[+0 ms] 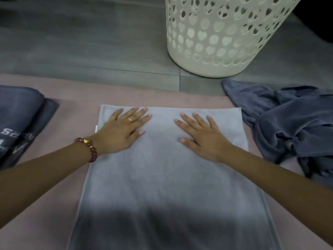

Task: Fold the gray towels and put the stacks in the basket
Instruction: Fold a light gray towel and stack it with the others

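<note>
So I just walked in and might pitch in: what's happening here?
A person is folding towels on a pink mat. Both the left hand and right hand press flat on the far end of a light gray towel laid out smooth. At the left sit folded dark gray towels, at the right a crumpled dark gray towel, and the white perforated basket stands on the floor beyond.

Lighting dim and cool. A broad dark shadow covers the near end of the pale gray towel [162,177]; its far end is evenly lit. Picture soft and slightly smeared throughout. Wide-angle distortion leans the basket [216,65] and bows the edges.
</note>
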